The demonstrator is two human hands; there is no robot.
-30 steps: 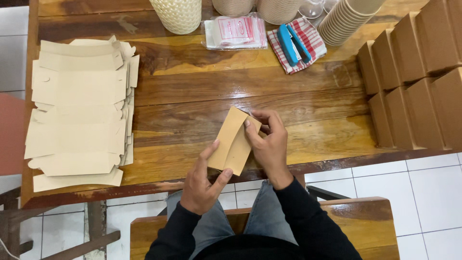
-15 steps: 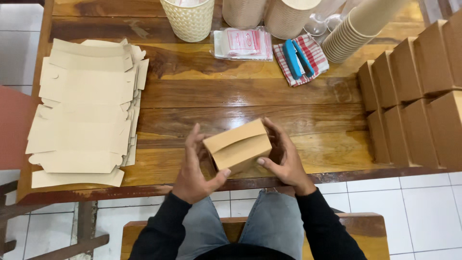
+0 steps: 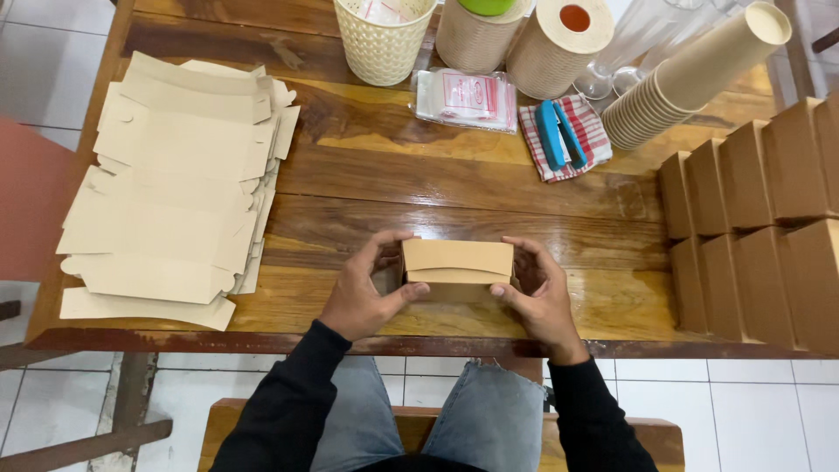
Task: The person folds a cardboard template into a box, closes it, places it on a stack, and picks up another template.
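Holding a small kraft cardboard box (image 3: pixel 457 267) between both hands, just above the near edge of the wooden counter (image 3: pixel 454 179), in front of the person's lap. Left hand (image 3: pixel 365 293): palm toward the box's left end, fingers curled over its top corner, thumb pressed along the lower front edge; grip closed on the box. Right hand (image 3: pixel 540 293): mirrored pose, fingers hooked round the right end, thumb on the front lower edge; grip likewise closed on the box. Both forearms in black sleeves, angled inward from the body, wrists near the counter edge. Box lies level, long side facing the camera, lid flap folded down over the front.

Surroundings: stack of flat unfolded box blanks (image 3: pixel 175 183) to the left on the counter, well apart from the hands. Rows of folded brown boxes (image 3: pixel 756 227) at the right edge. Far side: blue stapler (image 3: pixel 559 133) on a red-checked cloth (image 3: pixel 590 131), a cream woven basket (image 3: pixel 382 39), a slanted stack of paper cups (image 3: pixel 690 83).
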